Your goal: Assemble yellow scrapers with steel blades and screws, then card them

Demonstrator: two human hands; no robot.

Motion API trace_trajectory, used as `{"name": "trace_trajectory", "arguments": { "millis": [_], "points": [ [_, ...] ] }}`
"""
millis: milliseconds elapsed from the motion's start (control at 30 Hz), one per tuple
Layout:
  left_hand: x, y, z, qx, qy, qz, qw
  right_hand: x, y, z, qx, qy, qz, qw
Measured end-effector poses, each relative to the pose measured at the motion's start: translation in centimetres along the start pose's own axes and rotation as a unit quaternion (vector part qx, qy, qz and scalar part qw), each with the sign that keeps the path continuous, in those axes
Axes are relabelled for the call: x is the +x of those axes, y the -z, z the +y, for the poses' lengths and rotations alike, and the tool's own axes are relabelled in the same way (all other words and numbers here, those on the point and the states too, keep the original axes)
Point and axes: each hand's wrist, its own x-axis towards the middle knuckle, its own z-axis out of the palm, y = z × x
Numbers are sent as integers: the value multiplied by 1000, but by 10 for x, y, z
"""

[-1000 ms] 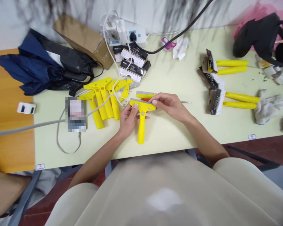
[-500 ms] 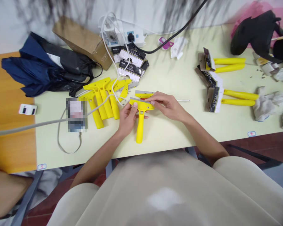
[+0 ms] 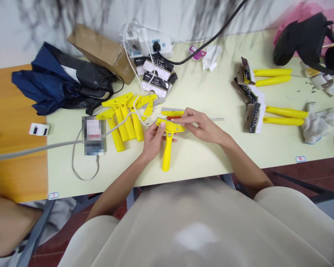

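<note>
My left hand (image 3: 152, 140) grips a yellow scraper (image 3: 167, 148) at the left end of its head, thumb on the front face, handle pointing down towards me. At the top edge of that head, the fingers of my right hand (image 3: 200, 125) are closed on its right part; whether a blade lies under them is hidden. Just behind the hands is a second yellow head piece with a grey metal strip (image 3: 171, 111). A screwdriver with a red handle (image 3: 173, 118) lies partly covered, its shaft sticking out right of my hand.
Several yellow scraper handles (image 3: 119, 124) lie to the left beneath a white cable. Black-and-white boxes (image 3: 156, 83) are stacked behind. Boxed yellow-handled tools (image 3: 284, 116) and white gloves (image 3: 313, 124) lie right. A folded umbrella (image 3: 61, 87) and a carton (image 3: 102, 50) stand back left. Another person's leg (image 3: 11, 222) shows left.
My right fingertips have slid left along the scraper's top edge. Less of the grey strip there shows, and more of the red screwdriver handle. The whole view has shifted slightly.
</note>
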Motion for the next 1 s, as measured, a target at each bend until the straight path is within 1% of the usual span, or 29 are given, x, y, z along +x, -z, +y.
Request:
{"name": "trace_trajectory", "arguments": {
  "millis": [133, 367, 567, 667, 900, 1000],
  "points": [
    [0, 1, -1, -10, -2, -8, 1000, 0, 1, 1, -3, 3, -9, 1000],
    [-2, 0, 1, -11, -5, -60, 998, -1, 11, -2, -17, 1, -9, 1000],
    [-1, 3, 5, 2, 1, -70, 998, 0, 12, -7, -27, 2, -3, 1000],
    [0, 3, 5, -7, 2, -67, 998, 1, 7, -6, -24, -3, 15, 1000],
    [2, 1, 3, 0, 4, -48, 999, 2, -2, -3, -45, -30, 86, 995],
    [2, 1, 2, -2, 5, -46, 999, 2, -4, -3, -43, -23, 85, 995]
  ]
}}
